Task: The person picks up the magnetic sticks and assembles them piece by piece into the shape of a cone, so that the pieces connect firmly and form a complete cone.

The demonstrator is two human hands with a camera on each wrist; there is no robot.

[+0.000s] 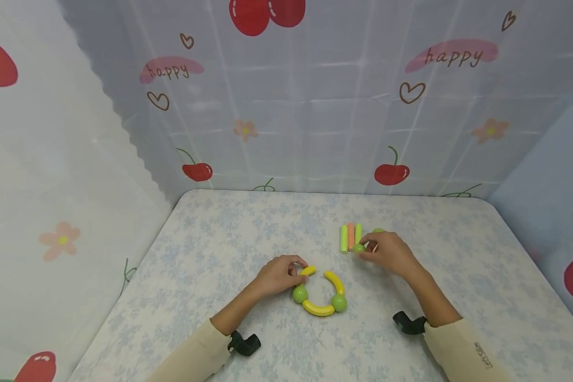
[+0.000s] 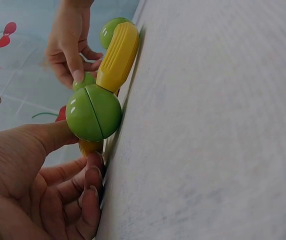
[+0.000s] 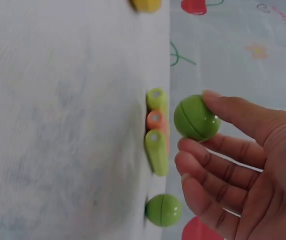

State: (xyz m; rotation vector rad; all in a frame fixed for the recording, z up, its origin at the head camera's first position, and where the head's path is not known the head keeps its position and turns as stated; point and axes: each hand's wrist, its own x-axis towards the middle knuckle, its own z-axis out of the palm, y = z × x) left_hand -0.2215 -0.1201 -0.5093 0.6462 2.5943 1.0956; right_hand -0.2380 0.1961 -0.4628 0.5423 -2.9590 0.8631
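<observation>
In the head view, three curved yellow sticks, such as the bottom one (image 1: 318, 309), and two green balls (image 1: 339, 303) form a ring with a gap at its far side. My left hand (image 1: 279, 275) pinches the ring's left yellow stick (image 1: 308, 270) between thumb and fingers, just beyond the left green ball (image 2: 94, 113). My right hand (image 1: 388, 253) holds another green ball (image 3: 197, 118) between thumb and fingertips, raised off the table in the right wrist view. Close beside it lie two light green sticks (image 1: 344, 239) with an orange stick (image 1: 350, 236) between them.
One more green ball (image 3: 163, 210) rests on the table behind the right hand, mostly hidden in the head view. The patterned tabletop (image 1: 248, 228) ends at a printed curtain (image 1: 291, 132) at the back. Dark wrist mounts (image 1: 245, 344) stick out from both sleeves.
</observation>
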